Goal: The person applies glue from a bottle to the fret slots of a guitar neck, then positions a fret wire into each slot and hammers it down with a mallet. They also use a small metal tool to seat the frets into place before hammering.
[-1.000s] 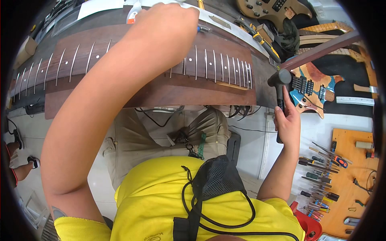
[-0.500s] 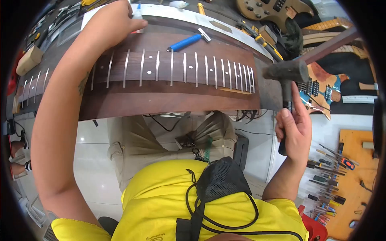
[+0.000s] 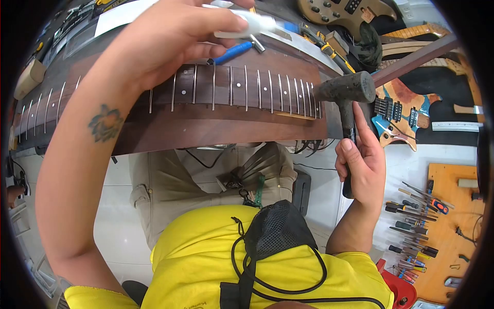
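Note:
My left hand [image 3: 190,38] is closed round a small white bottle [image 3: 247,23] with a blue tip pointing right, held above the bench's far side. My right hand [image 3: 363,165] grips the black handle of a mallet [image 3: 350,87], its dark head level with the right end of the fretboard. The dark fretboard [image 3: 206,92] lies across the bench, with metal frets and white dots. Behind it is a tool with a blue handle [image 3: 234,52], partly hidden by my left hand.
Yellow-black pliers [image 3: 337,56] lie at the far right of the bench. Guitar bodies [image 3: 404,113] and necks are beyond it. An orange board [image 3: 450,216] stands beside many files and screwdrivers [image 3: 411,226]. A wooden block [image 3: 29,79] is at the left.
My left hand has moved right and nearer, bringing the white bottle over the blue-handled tool. My right hand and the mallet appear slightly further left, as does the whole scene.

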Tool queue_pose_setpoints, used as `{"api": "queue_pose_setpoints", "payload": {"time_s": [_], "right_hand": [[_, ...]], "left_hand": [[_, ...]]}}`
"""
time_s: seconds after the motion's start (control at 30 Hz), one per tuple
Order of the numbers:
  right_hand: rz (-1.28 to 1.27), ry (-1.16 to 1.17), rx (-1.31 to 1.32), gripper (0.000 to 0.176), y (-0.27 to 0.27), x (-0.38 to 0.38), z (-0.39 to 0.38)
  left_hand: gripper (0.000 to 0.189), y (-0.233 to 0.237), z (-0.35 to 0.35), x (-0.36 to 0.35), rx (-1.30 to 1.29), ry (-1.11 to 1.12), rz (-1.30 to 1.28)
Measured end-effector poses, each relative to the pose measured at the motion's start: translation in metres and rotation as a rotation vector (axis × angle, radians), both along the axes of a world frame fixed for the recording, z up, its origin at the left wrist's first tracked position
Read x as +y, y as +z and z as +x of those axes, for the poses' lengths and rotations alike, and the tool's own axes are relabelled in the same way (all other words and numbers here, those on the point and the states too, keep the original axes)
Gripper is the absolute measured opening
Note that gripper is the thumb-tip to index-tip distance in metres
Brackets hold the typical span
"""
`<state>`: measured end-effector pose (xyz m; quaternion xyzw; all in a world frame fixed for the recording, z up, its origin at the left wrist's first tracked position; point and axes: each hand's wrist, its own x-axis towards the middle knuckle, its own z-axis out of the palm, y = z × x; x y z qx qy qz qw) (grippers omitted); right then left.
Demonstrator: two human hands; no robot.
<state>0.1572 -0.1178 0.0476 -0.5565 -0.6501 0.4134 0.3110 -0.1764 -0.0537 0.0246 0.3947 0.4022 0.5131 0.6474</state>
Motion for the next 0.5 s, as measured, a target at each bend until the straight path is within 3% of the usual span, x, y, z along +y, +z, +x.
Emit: {"api": "queue_pose_setpoints", "payload": {"time_s": [0.1, 0.23, 0.4, 0.47, 0.5], "right_hand": [[-0.004, -0.018, 0.009, 0.068, -0.002, 0.0, 0.002], [-0.038, -0.012, 0.036, 0.068, -0.007, -0.002, 0.005], [-0.048, -0.016, 0.021, 0.066, -0.005, -0.002, 0.006], [-0.068, -0.015, 0.03, 0.066, -0.003, -0.001, 0.006], [-0.073, -0.015, 0.034, 0.066, -0.003, -0.001, 0.006]], "left_hand": [[0.034, -0.015, 0.0, 0.012, -0.113, -0.092, 0.101], [0.032, -0.013, 0.008, 0.006, 0.108, 0.025, 0.063], [0.03, -0.009, 0.016, 0.001, 0.25, 0.008, 0.108], [0.034, -0.022, 0.01, 0.002, 0.428, -0.015, 0.412], [0.034, -0.022, 0.011, 0.002, 0.429, -0.021, 0.414]]}}
